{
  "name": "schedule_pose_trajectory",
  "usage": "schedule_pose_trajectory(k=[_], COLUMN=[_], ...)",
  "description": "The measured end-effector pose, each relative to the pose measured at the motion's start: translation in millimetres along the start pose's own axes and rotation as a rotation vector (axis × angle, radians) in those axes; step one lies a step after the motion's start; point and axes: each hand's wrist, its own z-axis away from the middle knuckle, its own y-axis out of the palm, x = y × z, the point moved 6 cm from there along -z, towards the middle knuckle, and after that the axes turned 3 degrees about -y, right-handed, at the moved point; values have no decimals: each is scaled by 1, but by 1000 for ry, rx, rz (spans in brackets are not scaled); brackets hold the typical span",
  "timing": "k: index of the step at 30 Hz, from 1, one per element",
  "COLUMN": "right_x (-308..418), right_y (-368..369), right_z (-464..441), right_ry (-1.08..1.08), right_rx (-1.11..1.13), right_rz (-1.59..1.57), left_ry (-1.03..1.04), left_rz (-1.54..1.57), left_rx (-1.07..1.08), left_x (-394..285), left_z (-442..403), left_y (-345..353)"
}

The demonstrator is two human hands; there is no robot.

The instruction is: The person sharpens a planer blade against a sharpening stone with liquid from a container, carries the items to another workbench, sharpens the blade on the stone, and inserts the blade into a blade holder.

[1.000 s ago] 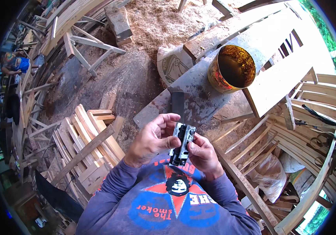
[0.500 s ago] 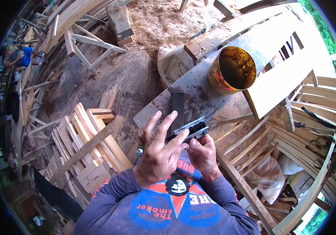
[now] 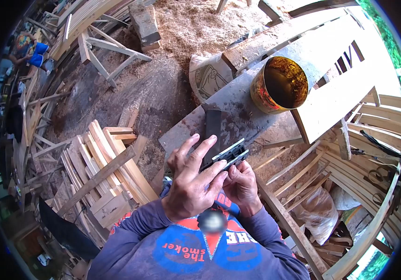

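Observation:
My right hand [image 3: 242,189] pinches a small dark metal piece with two pale parallel rails [image 3: 230,155], its thumb at the near end. Over the left side of the same piece, my left hand [image 3: 188,184] has its thumb and one finger closed on it, while two other fingers stretch away. What the piece is exactly I cannot make out. Just beyond it lies a black rectangular block [image 3: 213,123] on a wet, stained plank [image 3: 242,114]. Farther along that plank stands an open, round tin [image 3: 261,95] with dark liquid inside.
Stacked wooden slats [image 3: 116,158] lie to the left, with a trestle [image 3: 109,58] behind. At right are a slatted wooden frame [image 3: 298,233] and a plastic bag [image 3: 319,212]. Sawdust [image 3: 186,23] covers the ground. Another person [image 3: 37,56] is at the far upper left.
The metal piece has tilted slightly in my hands, and my left fingers have shifted a little right. The person far left shows slightly lower and more to the right.

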Motion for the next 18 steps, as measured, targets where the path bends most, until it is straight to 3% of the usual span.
schedule_pose_trajectory(k=[13,16,18], right_x=[-1,-1,5], right_y=[1,-2,-6], right_z=[-1,0,2], right_ry=[-18,-54,-157], right_rx=[-13,-42,-143], right_rz=[30,83,306], left_ry=[-10,-30,-57], left_rz=[6,3,-2], left_rx=[11,12,54], left_x=[1,2,2], left_z=[2,2,1], left_y=[3,4,6])
